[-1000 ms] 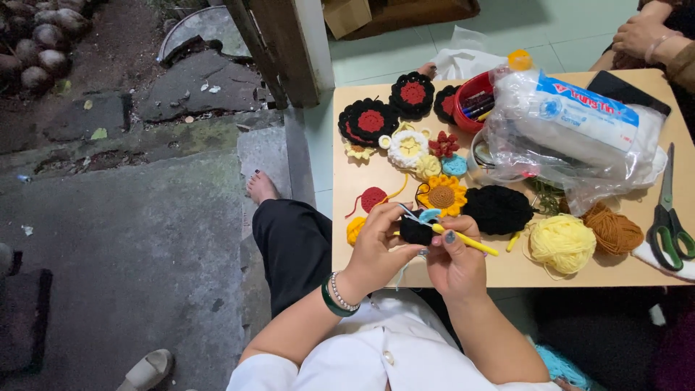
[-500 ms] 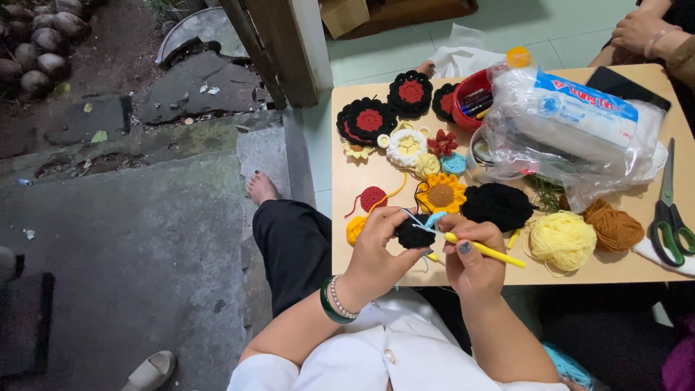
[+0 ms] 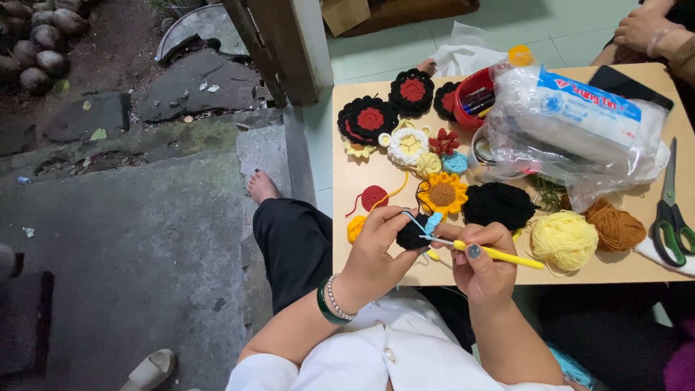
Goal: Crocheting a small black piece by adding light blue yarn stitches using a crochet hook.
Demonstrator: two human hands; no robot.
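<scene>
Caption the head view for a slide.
Left hand pinches a small black crochet piece while right hand works a yellow crochet hook.

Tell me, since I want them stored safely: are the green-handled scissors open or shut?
Shut. The scissors lie flat at the table's right edge, blades together in one narrow line.

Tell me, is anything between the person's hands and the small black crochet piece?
Nothing visible: the left hand pinches the small black crochet piece directly, and the right hand brings the yellow-handled crochet hook straight to it.

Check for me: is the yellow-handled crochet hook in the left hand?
No, the right hand grips the yellow-handled crochet hook; the left hand pinches the small black crocheted piece.
</scene>
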